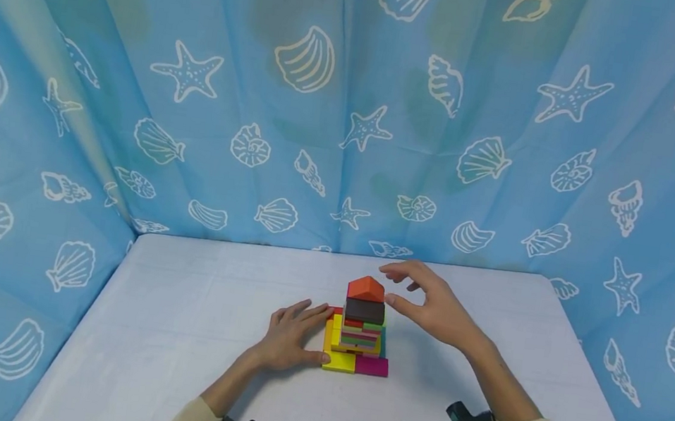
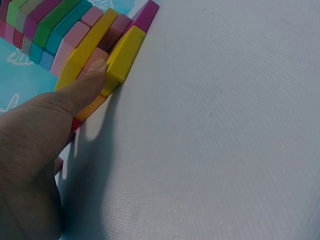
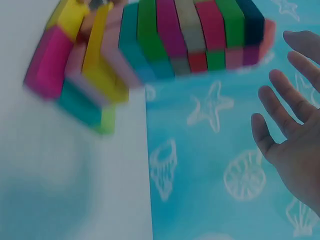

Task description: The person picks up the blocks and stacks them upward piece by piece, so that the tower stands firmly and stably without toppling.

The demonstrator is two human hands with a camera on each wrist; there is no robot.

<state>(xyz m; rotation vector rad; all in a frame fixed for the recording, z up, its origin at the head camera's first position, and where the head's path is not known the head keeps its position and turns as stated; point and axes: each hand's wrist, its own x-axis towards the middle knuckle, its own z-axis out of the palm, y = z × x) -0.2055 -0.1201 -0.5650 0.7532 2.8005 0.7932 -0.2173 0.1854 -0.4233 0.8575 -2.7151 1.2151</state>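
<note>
A tower of colourful blocks stands on the table, topped by an orange triangular block that sits on a dark block. My left hand rests beside its base with fingers spread. In the left wrist view, that thumb touches the lowest layers near a yellow block. To the right of the tower's top my right hand is raised, its fingers spread and holding nothing. The right wrist view shows the tower's stacked layers and a magenta block at the bottom; the right fingers stand apart from the top.
The white table runs back to a blue curtain printed with shells and starfish. Dark wrist cameras are strapped near both sleeves, the right one above the tabletop.
</note>
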